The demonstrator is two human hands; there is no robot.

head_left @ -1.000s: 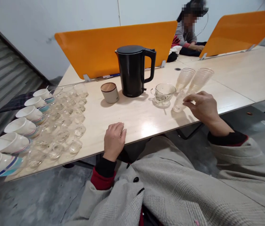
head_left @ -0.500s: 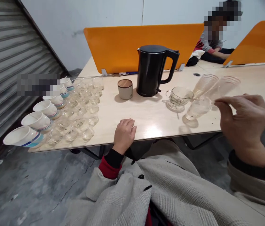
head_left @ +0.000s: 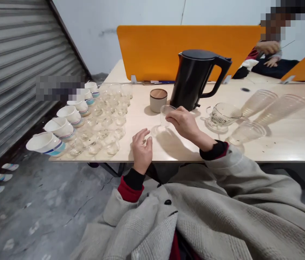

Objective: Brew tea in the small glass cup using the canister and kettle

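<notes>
My right hand [head_left: 182, 121] pinches the rim of a small clear plastic cup [head_left: 164, 115], low over the middle of the table, in front of the lidded canister [head_left: 158, 102]. The fingers partly cover the cup. My left hand [head_left: 142, 148] is near the table's front edge, its fingers loosely apart with nothing in them. To its left stand rows of clear cups [head_left: 112, 147] with bits of dark leaf in them. Stacks of clear cups [head_left: 247, 133] lean on the right, beside a glass dripper-like cup with a handle [head_left: 222, 115].
A black electric kettle [head_left: 192, 79] stands behind my right hand. White paper cups [head_left: 59, 127] line the table's left edge. An orange divider [head_left: 152, 52] runs along the back. Another person's hand [head_left: 271, 61] shows beyond it at the upper right.
My right hand has moved left from beside the stacked cups to the middle of the table, with a clear cup in it. My left hand's fingers have lifted and spread slightly.
</notes>
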